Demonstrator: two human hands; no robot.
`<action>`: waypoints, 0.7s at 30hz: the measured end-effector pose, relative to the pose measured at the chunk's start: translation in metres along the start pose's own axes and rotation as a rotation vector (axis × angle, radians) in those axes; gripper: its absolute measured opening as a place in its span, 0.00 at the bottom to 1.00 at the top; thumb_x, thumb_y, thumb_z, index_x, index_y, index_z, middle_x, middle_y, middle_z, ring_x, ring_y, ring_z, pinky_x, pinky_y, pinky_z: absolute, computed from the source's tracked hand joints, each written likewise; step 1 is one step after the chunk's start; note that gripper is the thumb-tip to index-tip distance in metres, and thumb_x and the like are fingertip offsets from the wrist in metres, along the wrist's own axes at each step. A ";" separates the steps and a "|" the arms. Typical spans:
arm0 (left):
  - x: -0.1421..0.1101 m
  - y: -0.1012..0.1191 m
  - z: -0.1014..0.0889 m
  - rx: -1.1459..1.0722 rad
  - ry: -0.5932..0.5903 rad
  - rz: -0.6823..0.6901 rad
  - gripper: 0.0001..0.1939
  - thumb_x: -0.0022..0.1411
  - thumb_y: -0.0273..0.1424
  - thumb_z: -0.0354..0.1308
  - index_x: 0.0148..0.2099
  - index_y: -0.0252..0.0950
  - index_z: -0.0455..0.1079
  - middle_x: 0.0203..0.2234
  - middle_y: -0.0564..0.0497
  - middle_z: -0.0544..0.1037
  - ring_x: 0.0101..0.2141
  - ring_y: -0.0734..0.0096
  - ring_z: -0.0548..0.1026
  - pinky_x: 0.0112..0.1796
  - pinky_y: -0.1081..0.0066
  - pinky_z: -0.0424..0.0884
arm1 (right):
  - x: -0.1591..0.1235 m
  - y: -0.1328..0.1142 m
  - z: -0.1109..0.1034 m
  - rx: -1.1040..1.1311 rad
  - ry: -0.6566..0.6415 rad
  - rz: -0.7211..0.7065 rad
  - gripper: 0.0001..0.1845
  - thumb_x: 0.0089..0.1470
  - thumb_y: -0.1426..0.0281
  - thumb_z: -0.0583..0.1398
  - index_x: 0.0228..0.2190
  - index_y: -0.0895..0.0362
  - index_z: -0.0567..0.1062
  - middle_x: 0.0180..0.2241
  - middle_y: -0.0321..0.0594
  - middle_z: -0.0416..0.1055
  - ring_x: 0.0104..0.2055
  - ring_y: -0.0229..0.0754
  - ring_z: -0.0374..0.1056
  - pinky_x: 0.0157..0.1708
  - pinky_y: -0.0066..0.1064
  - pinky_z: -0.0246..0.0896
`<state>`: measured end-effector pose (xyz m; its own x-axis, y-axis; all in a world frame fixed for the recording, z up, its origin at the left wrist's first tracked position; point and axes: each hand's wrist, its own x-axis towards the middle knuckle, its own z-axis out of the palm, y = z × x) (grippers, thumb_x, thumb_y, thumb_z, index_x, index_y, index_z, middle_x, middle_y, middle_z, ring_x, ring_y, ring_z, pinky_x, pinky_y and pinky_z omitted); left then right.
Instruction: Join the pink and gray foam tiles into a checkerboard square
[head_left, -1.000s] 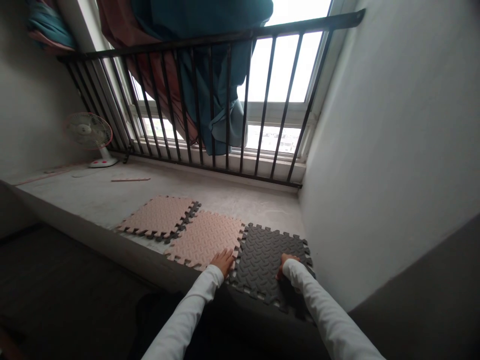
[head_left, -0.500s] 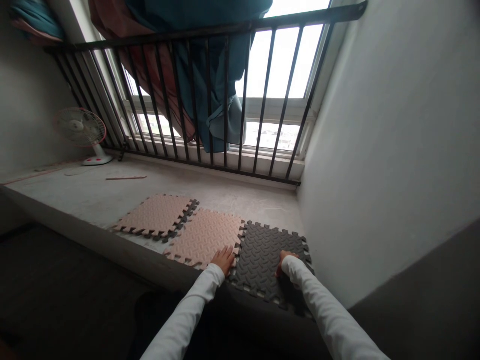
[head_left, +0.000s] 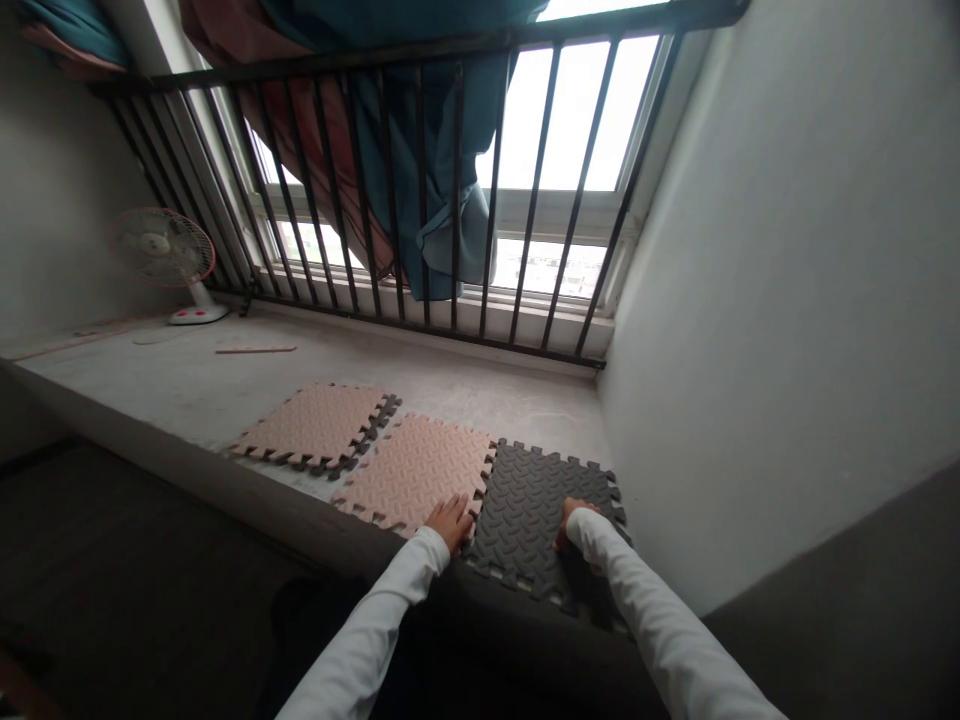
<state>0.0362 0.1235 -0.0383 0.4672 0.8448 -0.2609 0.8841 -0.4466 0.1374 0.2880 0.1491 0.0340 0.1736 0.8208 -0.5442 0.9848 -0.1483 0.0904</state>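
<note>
My left hand (head_left: 450,521) lies flat, fingers stretched out, on the near right corner of a pink foam mat tile (head_left: 420,465). To its right, a black foam mat tile (head_left: 521,510) adjoins the pink one along a toothed seam. My right hand (head_left: 571,518) presses down on the black tile right of its middle, its fingers curled into what looks like a fist. The sleeve hides part of that hand and the tile's near right corner. Farther left, another pink tile (head_left: 319,422) rests on dark tile edges, apart from the joined pair.
The tiles lie on a pale concrete ledge (head_left: 180,385) whose front edge drops to a dark floor. Behind stand a black metal railing (head_left: 420,320) and a curtained window. A fan (head_left: 196,305) and a thin reddish strip (head_left: 255,350) are at left; a white wall (head_left: 765,300) bounds the right.
The view has shifted slightly. Both hands keep the same places on the tiles, and the tiles look unmoved.
</note>
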 end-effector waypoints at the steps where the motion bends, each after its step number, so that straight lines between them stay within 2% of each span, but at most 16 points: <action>1: -0.001 0.000 0.001 0.000 0.003 0.007 0.18 0.56 0.27 0.46 0.50 0.37 0.58 0.59 0.42 0.47 0.58 0.61 0.44 0.53 0.54 0.47 | 0.001 0.000 0.000 -0.001 0.002 0.004 0.40 0.19 0.63 0.68 0.42 0.56 0.68 0.47 0.49 0.65 0.49 0.56 0.59 0.47 0.45 0.56; 4: -0.002 0.001 0.003 -0.010 0.022 0.012 0.17 0.58 0.27 0.43 0.50 0.38 0.59 0.59 0.42 0.47 0.58 0.61 0.45 0.53 0.54 0.47 | 0.002 0.000 0.001 -0.004 0.008 0.006 0.41 0.18 0.63 0.68 0.41 0.56 0.69 0.46 0.49 0.66 0.49 0.57 0.59 0.46 0.45 0.56; 11: -0.007 0.005 -0.009 -0.030 -0.005 0.012 0.18 0.55 0.30 0.48 0.50 0.37 0.59 0.59 0.42 0.49 0.57 0.61 0.47 0.53 0.56 0.49 | -0.004 -0.002 -0.003 -0.037 -0.011 0.011 0.41 0.21 0.61 0.68 0.43 0.56 0.67 0.47 0.48 0.65 0.49 0.54 0.59 0.47 0.42 0.56; 14: -0.009 0.006 -0.009 -0.059 0.046 -0.001 0.16 0.55 0.30 0.48 0.48 0.38 0.62 0.58 0.44 0.53 0.57 0.62 0.50 0.53 0.58 0.51 | -0.007 -0.002 -0.005 -0.038 -0.018 0.014 0.43 0.20 0.62 0.68 0.44 0.57 0.67 0.47 0.48 0.66 0.50 0.54 0.59 0.47 0.41 0.56; 21: -0.011 0.001 0.004 -0.087 0.204 0.037 0.14 0.56 0.31 0.47 0.43 0.38 0.67 0.53 0.44 0.61 0.55 0.61 0.56 0.52 0.61 0.55 | -0.006 -0.003 -0.005 -0.035 -0.029 0.024 0.44 0.21 0.62 0.68 0.46 0.60 0.66 0.47 0.50 0.65 0.51 0.54 0.58 0.48 0.41 0.55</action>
<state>0.0324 0.1125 -0.0389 0.4820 0.8743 -0.0571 0.8590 -0.4588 0.2274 0.2837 0.1473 0.0413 0.1970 0.8008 -0.5657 0.9801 -0.1474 0.1327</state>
